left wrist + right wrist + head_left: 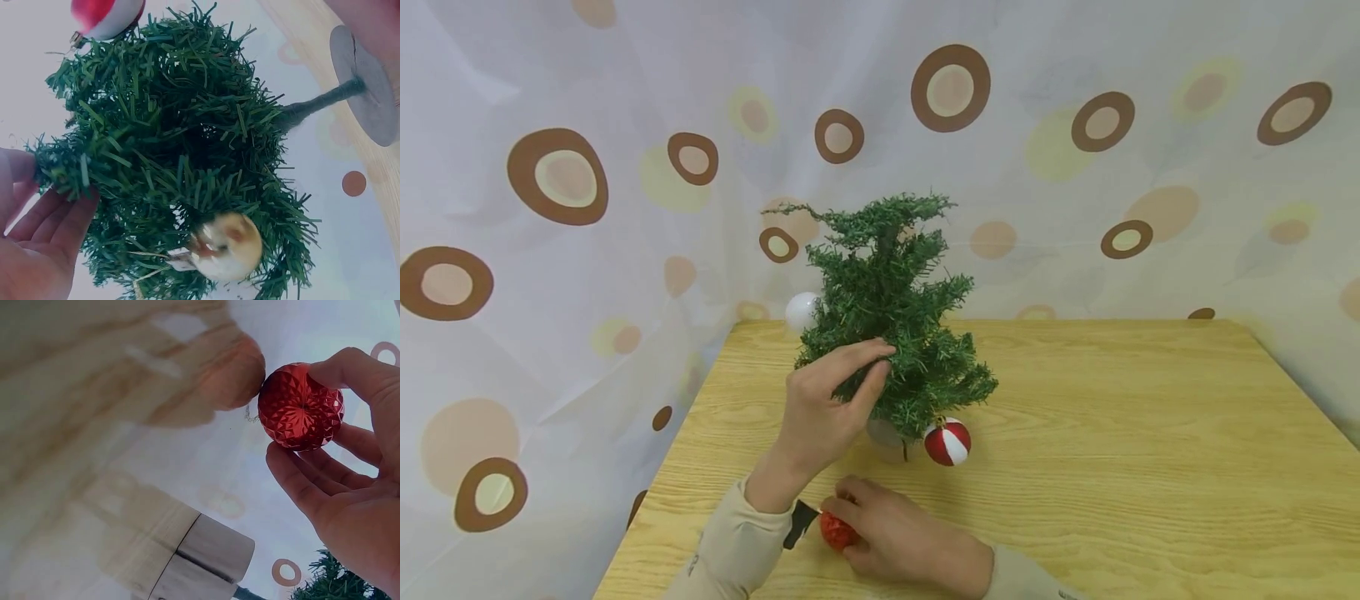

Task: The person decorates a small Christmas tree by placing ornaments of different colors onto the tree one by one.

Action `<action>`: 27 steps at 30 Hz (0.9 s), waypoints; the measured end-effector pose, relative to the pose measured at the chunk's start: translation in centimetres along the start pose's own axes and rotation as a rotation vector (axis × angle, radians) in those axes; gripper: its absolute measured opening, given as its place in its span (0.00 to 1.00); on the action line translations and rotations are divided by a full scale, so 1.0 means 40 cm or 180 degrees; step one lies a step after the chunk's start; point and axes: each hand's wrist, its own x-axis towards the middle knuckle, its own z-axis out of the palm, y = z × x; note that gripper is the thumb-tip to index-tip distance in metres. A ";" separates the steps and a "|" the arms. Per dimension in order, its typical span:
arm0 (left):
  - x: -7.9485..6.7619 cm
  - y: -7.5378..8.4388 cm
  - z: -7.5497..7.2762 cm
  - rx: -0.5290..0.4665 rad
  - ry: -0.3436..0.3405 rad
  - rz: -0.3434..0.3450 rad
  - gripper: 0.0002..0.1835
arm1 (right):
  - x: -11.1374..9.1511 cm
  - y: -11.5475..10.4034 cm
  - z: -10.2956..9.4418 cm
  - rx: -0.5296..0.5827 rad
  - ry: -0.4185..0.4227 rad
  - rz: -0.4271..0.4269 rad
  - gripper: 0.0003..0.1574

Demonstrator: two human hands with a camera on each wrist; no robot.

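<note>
A small green artificial Christmas tree stands upright on the table. The left hand reaches to its near side and pinches a branch tip between thumb and fingers. Low over the table, my right hand grips a red faceted Christmas ball with thumb and fingertips. A red-and-white ball hangs from a lower branch at the front right. On the far left side of the tree is a white ball. Another shiny ball hangs by a gold cord in the left wrist view.
The wood-grain table stretches off to the right of the tree. A flat grey round base supports the trunk. Behind the table hangs a pale cloth with brown rings. A black piece lies by the left sleeve.
</note>
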 end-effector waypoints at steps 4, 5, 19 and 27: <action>-0.009 -0.011 -0.016 0.0151 0.0120 -0.0094 0.12 | -0.002 -0.002 -0.004 0.0034 -0.0066 0.0100 0.29; -0.011 -0.015 -0.022 0.0187 0.0147 -0.0111 0.11 | -0.002 -0.002 -0.004 0.0036 -0.0063 0.0122 0.29; -0.033 -0.103 -0.085 0.0381 0.0416 -0.0367 0.13 | -0.018 -0.002 -0.015 -0.0100 0.0037 0.0243 0.31; -0.025 -0.153 -0.112 0.0471 0.0450 -0.0482 0.12 | -0.040 0.012 -0.027 -0.0039 0.0158 0.0320 0.37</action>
